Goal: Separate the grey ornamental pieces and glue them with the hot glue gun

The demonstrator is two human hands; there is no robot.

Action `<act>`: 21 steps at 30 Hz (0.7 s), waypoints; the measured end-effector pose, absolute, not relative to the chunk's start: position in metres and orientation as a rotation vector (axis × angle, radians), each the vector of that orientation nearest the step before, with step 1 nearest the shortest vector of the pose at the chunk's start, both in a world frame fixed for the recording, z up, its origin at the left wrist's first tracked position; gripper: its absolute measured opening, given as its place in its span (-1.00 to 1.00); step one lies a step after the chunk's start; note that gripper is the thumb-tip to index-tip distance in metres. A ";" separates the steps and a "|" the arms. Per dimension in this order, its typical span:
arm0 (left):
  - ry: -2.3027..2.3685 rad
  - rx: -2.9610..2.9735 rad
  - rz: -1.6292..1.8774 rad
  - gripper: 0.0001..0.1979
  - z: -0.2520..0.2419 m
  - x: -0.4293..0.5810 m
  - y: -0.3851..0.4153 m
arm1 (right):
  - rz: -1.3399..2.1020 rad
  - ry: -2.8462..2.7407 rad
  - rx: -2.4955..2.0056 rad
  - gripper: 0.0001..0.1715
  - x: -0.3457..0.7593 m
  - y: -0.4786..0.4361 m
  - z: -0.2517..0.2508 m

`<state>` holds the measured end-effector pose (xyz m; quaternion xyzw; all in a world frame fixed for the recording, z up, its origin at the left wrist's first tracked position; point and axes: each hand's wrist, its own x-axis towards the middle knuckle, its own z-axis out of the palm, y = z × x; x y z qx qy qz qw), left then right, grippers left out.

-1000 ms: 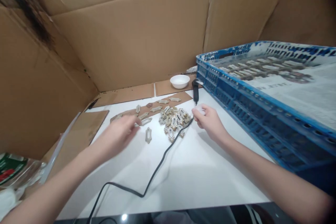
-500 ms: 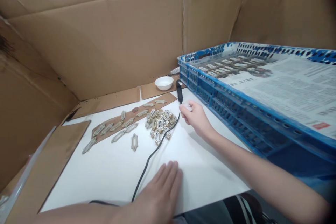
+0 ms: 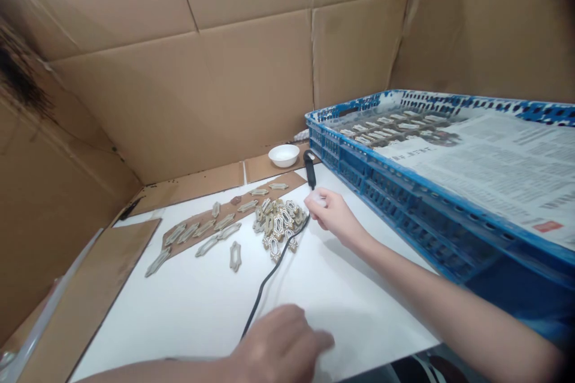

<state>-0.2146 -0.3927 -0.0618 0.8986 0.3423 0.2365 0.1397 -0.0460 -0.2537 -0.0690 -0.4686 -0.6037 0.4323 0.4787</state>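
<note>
My right hand (image 3: 332,213) rests on the white table (image 3: 188,299) beside a pile of small ornate metal plates (image 3: 277,221), its fingers closed round a small pale object I cannot make out. Just beyond it stands a black tool (image 3: 309,169) whose black cord (image 3: 269,278) runs back toward me. My left hand (image 3: 281,347) lies near the table's front edge with its fingers curled, on or next to the cord; whether it grips the cord is unclear. More plates (image 3: 204,230) lie in a row on a cardboard strip.
A blue plastic crate (image 3: 404,197) lined with newspaper and holding several plates fills the right side. A small white bowl (image 3: 284,155) sits at the back. Cardboard walls (image 3: 179,84) enclose the table on three sides, and a cardboard sheet (image 3: 90,293) covers its left part.
My left hand pulled back from the row of plates to the front edge and curled its fingers from flat. The view shifted left. My right hand stayed near the black tool.
</note>
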 end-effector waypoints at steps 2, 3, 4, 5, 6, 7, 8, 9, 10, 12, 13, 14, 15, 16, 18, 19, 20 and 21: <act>1.203 2.373 0.801 -0.80 -0.038 -0.219 -0.376 | 1.132 -1.543 -1.108 -0.86 -0.049 -0.259 -0.066; 1.321 2.227 0.855 -0.85 -0.028 -0.222 -0.367 | 1.180 -1.582 -1.080 -0.86 -0.051 -0.263 -0.063; 1.385 2.103 0.897 -0.89 -0.021 -0.225 -0.357 | 1.232 -1.620 -1.048 -0.86 -0.054 -0.268 -0.060; 1.422 1.993 0.936 -0.91 -0.016 -0.228 -0.347 | 1.286 -1.651 -1.022 -0.86 -0.057 -0.273 -0.057; 1.435 1.911 0.987 -0.91 -0.015 -0.230 -0.338 | 1.350 -1.669 -1.003 -0.86 -0.059 -0.278 -0.054; 1.435 1.853 1.017 -0.91 -0.016 -0.232 -0.331 | 1.415 -1.681 -0.989 -0.86 -0.062 -0.283 -0.052; 1.431 1.815 1.037 -0.91 -0.019 -0.233 -0.325 | 1.464 -1.693 -0.977 -0.85 -0.064 -0.287 -0.050; 1.427 1.793 1.052 -0.92 -0.024 -0.234 -0.321 | 1.496 -1.696 -0.966 -0.84 -0.066 -0.290 -0.049; 1.427 1.776 1.063 -0.92 -0.028 -0.233 -0.319 | 1.524 -1.700 -0.954 -0.84 -0.067 -0.292 -0.048; 1.440 1.748 1.077 -0.93 -0.035 -0.233 -0.317 | 1.552 -1.701 -0.938 -0.84 -0.067 -0.295 -0.048; 1.448 1.735 1.081 -0.93 -0.037 -0.232 -0.316 | 1.558 -1.703 -0.936 -0.83 -0.067 -0.295 -0.049; 1.454 1.725 1.082 -0.93 -0.038 -0.232 -0.316 | 1.555 -1.707 -0.938 -0.83 -0.067 -0.296 -0.050; 1.453 1.722 1.077 -0.94 -0.039 -0.232 -0.316 | 1.539 -1.709 -0.948 -0.83 -0.067 -0.296 -0.051; 1.447 1.727 1.070 -0.94 -0.040 -0.232 -0.316 | 1.515 -1.709 -0.963 -0.83 -0.067 -0.296 -0.053; 1.431 1.745 1.063 -0.93 -0.041 -0.233 -0.317 | 1.466 -1.702 -1.001 -0.83 -0.067 -0.295 -0.057; 1.426 1.749 1.059 -0.93 -0.042 -0.234 -0.317 | 1.449 -1.695 -1.020 -0.83 -0.068 -0.295 -0.059; 1.423 1.748 1.051 -0.92 -0.044 -0.234 -0.318 | 1.443 -1.687 -1.036 -0.83 -0.069 -0.294 -0.061; 1.419 1.743 1.039 -0.91 -0.046 -0.235 -0.318 | 1.445 -1.678 -1.047 -0.83 -0.070 -0.293 -0.062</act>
